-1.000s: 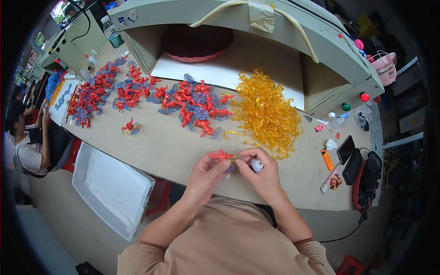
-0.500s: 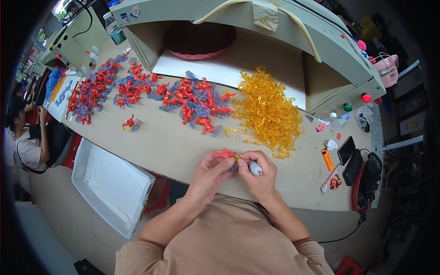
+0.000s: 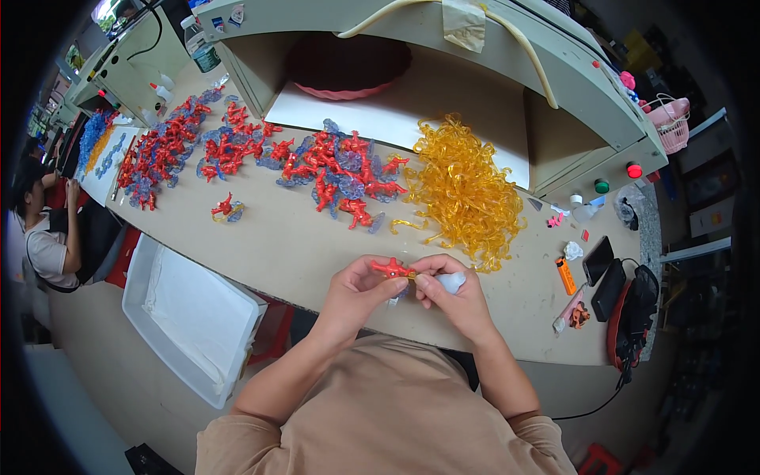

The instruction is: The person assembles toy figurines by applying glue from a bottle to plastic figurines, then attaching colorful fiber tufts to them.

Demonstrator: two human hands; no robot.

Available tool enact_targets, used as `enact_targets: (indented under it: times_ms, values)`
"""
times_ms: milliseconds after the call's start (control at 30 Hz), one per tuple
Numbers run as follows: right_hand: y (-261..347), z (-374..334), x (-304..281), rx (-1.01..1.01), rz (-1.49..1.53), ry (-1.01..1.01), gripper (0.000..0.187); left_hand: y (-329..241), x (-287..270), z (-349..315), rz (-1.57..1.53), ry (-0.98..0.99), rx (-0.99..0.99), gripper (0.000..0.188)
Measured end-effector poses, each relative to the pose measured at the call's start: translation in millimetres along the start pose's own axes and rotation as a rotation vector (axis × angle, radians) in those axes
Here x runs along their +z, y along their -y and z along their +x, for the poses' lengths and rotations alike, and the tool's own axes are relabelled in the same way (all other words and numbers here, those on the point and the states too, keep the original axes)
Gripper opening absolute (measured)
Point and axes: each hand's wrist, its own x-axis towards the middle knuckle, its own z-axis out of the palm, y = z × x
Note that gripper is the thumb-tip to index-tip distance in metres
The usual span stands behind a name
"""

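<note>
Nearest me, the left hand [image 3: 356, 286] is curled, thumb and fingers pinching a small glossy red plastic figure [image 3: 392, 268] above the near part of the beige desk [image 3: 277, 245]. The right hand [image 3: 459, 307] meets it, fingers bent in, a rounded whitish bottle [image 3: 453, 282] tucked in its grip; its fingertips are at a thin translucent yellow plastic piece [image 3: 412, 275] beside the figure, though I can't tell whether the two are joined. With the bottle sharing that hand, a slack pinch could let the yellow piece twist or drop, and a hard squeeze might push out whatever the bottle contains. Farther off, a lone red-and-blue plastic figure [image 3: 226, 208] lies on the desk. Beyond sit a heap of red-and-blue figures [image 3: 340, 166] and, to its right, a tangle of curled yellow strands [image 3: 463, 190], which could snag one another if pulled.
</note>
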Motion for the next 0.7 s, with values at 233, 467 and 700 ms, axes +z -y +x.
enact_targets:
  times_ms: [233, 467, 700]
  values:
    - [-1.6, -0.3, -0.1, 0.041, 0.006, 0.018, 0.016, 0.4, -1.5, -0.6, 0.017, -0.004, -0.017, 0.022]
    - [0.9, -0.1, 0.7, 0.043, -0.007, 0.023, 0.015, -1.0, -1.7, -1.0, 0.0, 0.0, -0.022, 0.023]
    - [0.3, -0.1, 1.3, 0.048, -0.016, 0.029, 0.014, 0.3, -1.9, -2.2, 0.0, -0.006, -0.023, 0.022]
